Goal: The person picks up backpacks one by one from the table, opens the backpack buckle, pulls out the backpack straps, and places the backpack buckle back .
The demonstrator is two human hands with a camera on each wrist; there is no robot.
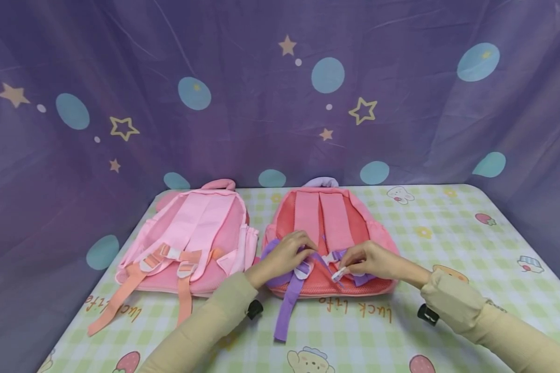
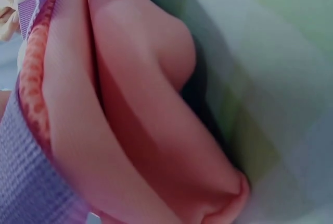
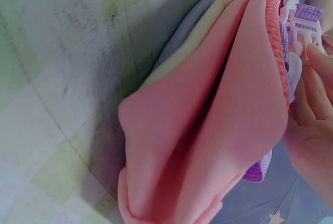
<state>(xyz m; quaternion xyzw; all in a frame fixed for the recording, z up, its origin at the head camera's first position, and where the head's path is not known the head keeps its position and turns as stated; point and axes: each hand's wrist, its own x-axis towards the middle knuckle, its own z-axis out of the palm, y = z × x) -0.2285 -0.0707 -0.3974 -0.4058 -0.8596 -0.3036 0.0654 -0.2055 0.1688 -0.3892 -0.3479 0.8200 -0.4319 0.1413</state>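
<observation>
A coral-pink backpack (image 1: pixel 308 212) lies with its strap side up at centre right. Over its lower part, my right hand (image 1: pixel 373 259) pinches a white plastic buckle (image 1: pixel 338 274); the pronged buckle (image 3: pixel 307 31) also shows by the fingers in the right wrist view. My left hand (image 1: pixel 287 255) holds a thin purple strap (image 1: pixel 322 261) that runs toward that buckle. Another purple strap end (image 1: pixel 287 313) hangs over the bag's front edge onto the table. The left fingertips are partly hidden. In the left wrist view, the bag's pink side (image 2: pixel 140 78) fills the middle.
To the left lies a light-pink backpack (image 1: pixel 196 217) with orange straps (image 1: pixel 116 305) trailing toward the front. Both bags rest on a green checked tablecloth (image 1: pixel 448 217) with cartoon prints. A purple curtain (image 1: pixel 261 134) hangs behind and at the sides.
</observation>
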